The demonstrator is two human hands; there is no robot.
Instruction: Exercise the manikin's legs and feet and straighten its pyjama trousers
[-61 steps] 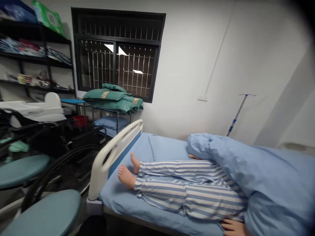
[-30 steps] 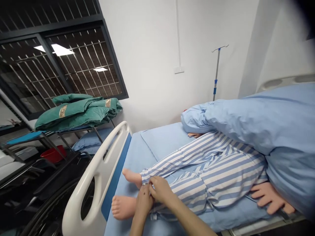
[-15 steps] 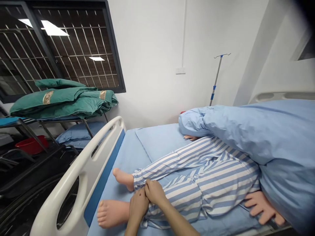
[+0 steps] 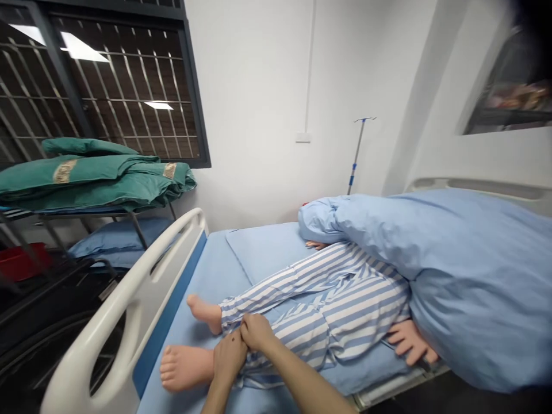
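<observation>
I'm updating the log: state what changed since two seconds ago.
The bare left hand and bare right hand entered view and reached the nearer blue-and-white striped fabric trouser cuff; whether they grip is hidden. The light-blue fabric quilt stayed put.

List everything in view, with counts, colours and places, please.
Hospital bed: one, cream and blue, centre.
Sheet: one, light blue, on bed.
Duvet: one, light blue, right.
Manikin: one, blue-white trousers, on bed.
Bedding: two piles, green and blue, left.
Basin: one, red, far left.
Wheelchair: one, black, lower left.
IV pole: one, silver, beyond bed.
Barred window: one, dark, upper left.
Framed opening: one, dark, upper right.
Left grip: one, bare, at near trouser leg.
Right grip: one, bare, beside left grip.
</observation>
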